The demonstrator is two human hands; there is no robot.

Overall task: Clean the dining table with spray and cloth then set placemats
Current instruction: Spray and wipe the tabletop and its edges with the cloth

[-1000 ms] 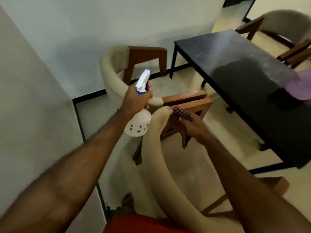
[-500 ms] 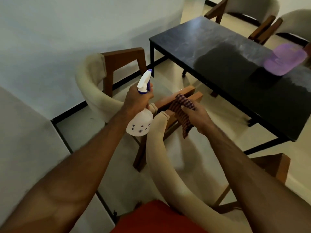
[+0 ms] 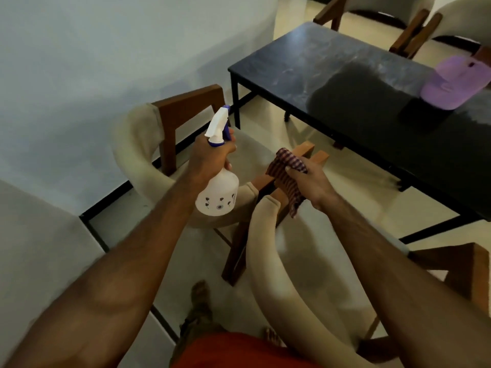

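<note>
Two bare hands are seen held out above a pair of cream-upholstered chairs with wooden frames. The neck of a white spray bottle [image 3: 218, 191] is gripped by the left hand [image 3: 210, 158], the fingers being curled tightly round it just below the white and blue trigger head; the bottle is held upright, its rounded body, printed with small dark flowers, hanging below the fist and in front of the farther chair [image 3: 148, 152]. A checked cloth [image 3: 285, 179] in dark red and pale stripes is clutched by the right hand [image 3: 309, 181], the fingers being closed over its bunched upper part while a loose end is left dangling beneath the palm. The cloth is held over the wooden front corner of the nearer chair [image 3: 268, 264], whose curved padded back is seen sweeping toward the bottom of the view between the two forearms. The dark dining table [image 3: 332, 73] is placed to the upper right, well apart from both hands, and its top is marked by pale streaks. A purple placemat [image 3: 451, 85] is laid near the table's right end, partly cut by the frame edge. More chairs [image 3: 414, 30] are set beyond the table's far side. An orange garment [image 3: 239, 351] is visible at the bottom edge.
</note>
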